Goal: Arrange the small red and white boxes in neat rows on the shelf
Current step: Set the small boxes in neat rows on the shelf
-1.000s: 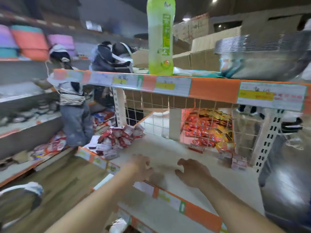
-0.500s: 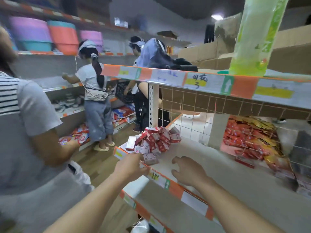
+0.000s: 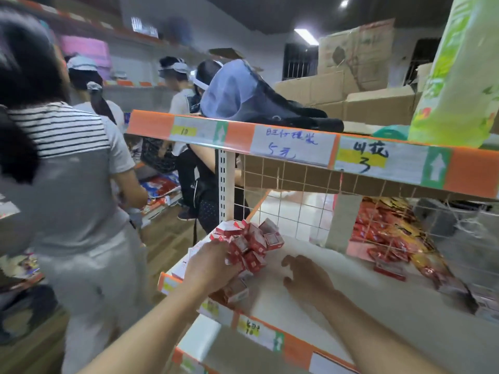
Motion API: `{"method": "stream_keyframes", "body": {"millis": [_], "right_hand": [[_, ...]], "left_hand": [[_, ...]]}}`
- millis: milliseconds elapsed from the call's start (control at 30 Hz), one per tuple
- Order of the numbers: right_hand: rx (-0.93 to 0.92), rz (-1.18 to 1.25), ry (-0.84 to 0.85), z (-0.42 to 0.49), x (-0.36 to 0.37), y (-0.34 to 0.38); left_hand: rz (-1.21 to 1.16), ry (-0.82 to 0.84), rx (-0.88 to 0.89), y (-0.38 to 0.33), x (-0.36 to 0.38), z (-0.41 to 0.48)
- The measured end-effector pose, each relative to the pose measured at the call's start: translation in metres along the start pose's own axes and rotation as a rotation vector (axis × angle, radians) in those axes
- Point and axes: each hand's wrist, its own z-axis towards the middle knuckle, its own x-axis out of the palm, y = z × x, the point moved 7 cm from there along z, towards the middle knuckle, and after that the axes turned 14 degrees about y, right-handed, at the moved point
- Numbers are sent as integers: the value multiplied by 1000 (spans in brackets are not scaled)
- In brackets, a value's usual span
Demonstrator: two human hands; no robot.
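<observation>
Head view: we observe a jumbled heap of small red and white cardboard boxes (image 3: 249, 242) at the left end of the pale shelf board with orange-and-white label strip (image 3: 337, 292), beside the white perforated upright post (image 3: 223, 182); none stands in a row. Our left hand (image 3: 209, 268) lies on the near side of the heap, fingers curled against several boxes; we cannot tell whether it grips any. Our right hand (image 3: 306, 278) is released, fingers spread, just right of the heap and apart from it. A person in a striped grey shirt (image 3: 67, 171) stands in the aisle to the left.
</observation>
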Motion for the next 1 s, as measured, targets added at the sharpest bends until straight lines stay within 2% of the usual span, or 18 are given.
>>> {"method": "stream_keyframes", "body": {"millis": [100, 267, 467, 700, 1000], "right_hand": [[-25, 31, -74, 20, -14, -6], [-116, 24, -174, 58, -34, -7], [-256, -18, -162, 92, -26, 11], [-402, -7, -149, 101, -21, 12], [-297, 15, -226, 67, -42, -9]], "left_hand": [[10, -69, -2, -23, -6, 22], [138, -93, -46, -58, 13, 59], [328, -77, -123, -65, 31, 81], [258, -63, -88, -56, 21, 81], [28, 37, 40, -55, 14, 68]]}}
